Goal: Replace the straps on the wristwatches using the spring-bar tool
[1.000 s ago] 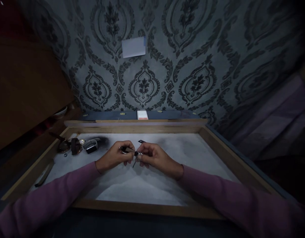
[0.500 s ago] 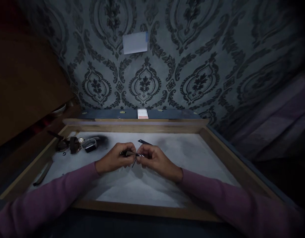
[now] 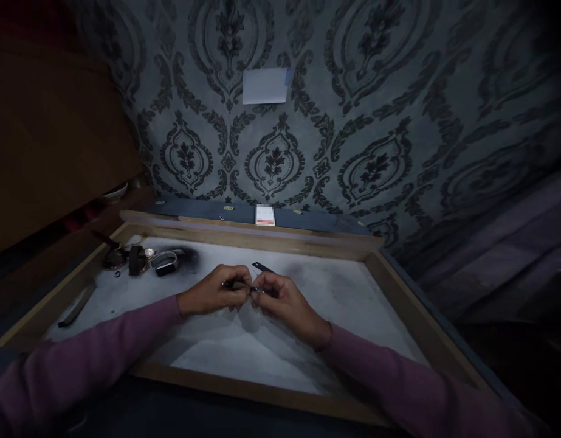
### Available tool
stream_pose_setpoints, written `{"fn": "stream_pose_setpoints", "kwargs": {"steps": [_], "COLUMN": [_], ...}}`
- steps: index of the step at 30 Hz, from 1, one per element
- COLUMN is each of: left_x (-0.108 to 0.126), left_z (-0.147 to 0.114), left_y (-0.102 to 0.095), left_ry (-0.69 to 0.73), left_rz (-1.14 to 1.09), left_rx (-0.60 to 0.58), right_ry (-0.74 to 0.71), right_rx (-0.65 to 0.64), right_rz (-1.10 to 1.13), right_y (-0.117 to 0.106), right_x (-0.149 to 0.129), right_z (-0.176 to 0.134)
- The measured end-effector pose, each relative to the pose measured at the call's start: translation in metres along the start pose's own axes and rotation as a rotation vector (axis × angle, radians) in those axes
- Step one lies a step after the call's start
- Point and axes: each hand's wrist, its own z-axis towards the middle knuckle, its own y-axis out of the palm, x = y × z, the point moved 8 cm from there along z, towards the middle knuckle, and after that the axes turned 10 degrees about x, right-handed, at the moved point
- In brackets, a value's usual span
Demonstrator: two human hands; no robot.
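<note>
Left hand [image 3: 216, 291] clamps slim piece [image 3: 239, 285] roughly parallel to tray's near edge [image 3: 244, 386], pointing at small part [image 3: 261, 291] right hand [image 3: 289, 302] pinches.

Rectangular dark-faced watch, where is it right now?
In the head view, the watch lies toward the far left corner of the wooden tray, right of the curled brown strap and beyond the left hand.

A patterned wall [image 3: 323, 131] (leafy medallions [image 3: 275, 160]) stands in dim light.
</note>
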Motion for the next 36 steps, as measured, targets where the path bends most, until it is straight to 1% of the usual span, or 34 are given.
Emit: {"fn": "stream_pose_setpoints", "kwargs": {"steps": [3, 6, 8, 9, 11, 14, 16, 19, 22, 25, 29, 33, 36], "left_x": [0.003, 0.014, 0.018, 0.018, 0.014, 0.004, -0.002, -0.007, -0.008, -0.006, -0.003, -0.006, -0.008], "left_z": [0.0, -0.002, -0.003, -0.004, -0.003, -0.001, 0.0, 0.002, 0.003, 0.003, 0.003, 0.002, 0.003], "left_y": [-0.004, -0.007, -0.008, -0.008, -0.008, -0.008, -0.008, -0.012, -0.017, -0.019, -0.023, -0.028, -0.031], "left_ry": [0.025, 0.127, 0.158, 0.149, 0.087, 0.0, -0.022, -0.034, -0.034, -0.029, 0.012, -0.024, -0.048], "left_rz": [0.044, 0.17, 0.209, 0.198, 0.117, -0.005, -0.038, -0.067, -0.094, -0.165, -0.262, -0.288, -0.29], "left_rx": [0.037, 0.083, 0.102, 0.107, 0.11, 0.099, 0.078, 0.069, 0.087, 0.082, 0.021, 0.001, 0.01], "right_ry": [0.011, -0.012, -0.031, -0.036, -0.029, -0.006, 0.012, 0.04, 0.052, 0.042, 0.018, 0.017, 0.032], "right_rx": [0.02, 0.012, 0.012, 0.016, 0.014, -0.024, -0.055, -0.073, -0.078, -0.086, -0.093, -0.115, -0.142], "right_rz": [0.04, 0.057, 0.066, 0.071, 0.089, 0.112, 0.119, 0.141, 0.164, 0.172, 0.17, 0.147, 0.112], "right_y": [-0.001, 0.0, 0.001, 0.0, 0.0, 0.002, 0.003, 0.001, -0.003, -0.006, -0.007, -0.005, -0.005], "right_x": [0.004, 0.003, 0.0, -0.001, -0.003, -0.002, 0.001, 0.008, 0.011, 0.01, 0.006, 0.004, 0.001], "right_z": [0.002, 0.004, 0.005, 0.006, 0.006, 0.007, 0.008, 0.011, 0.014, 0.015, 0.016, 0.015, 0.013]}}
